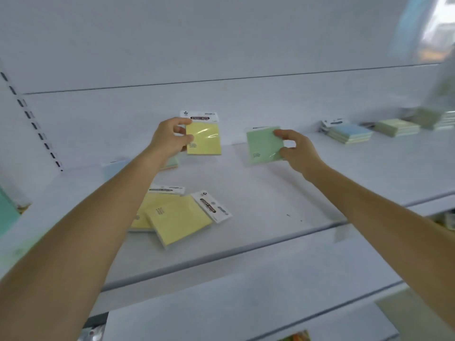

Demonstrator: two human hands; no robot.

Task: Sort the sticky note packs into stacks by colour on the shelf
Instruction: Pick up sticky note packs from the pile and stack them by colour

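Blue pack (115, 168) lies on shelf (270, 193) just left of L forearm. L hand (170, 139) pinches yellow pack (203, 137) upright, above shelf. Two yellow packs (172, 215) overlap on shelf below & between the hands. R hand (295, 150) grips green pack (264, 145) by its right edge. Blue-topped stack (349, 132) & pale green stack (396, 127) sit far right of R hand, blurred.

Head view, close, facing shelf (270, 193) downward.

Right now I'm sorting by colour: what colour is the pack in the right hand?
Pale green pack, held in the right hand; head view.
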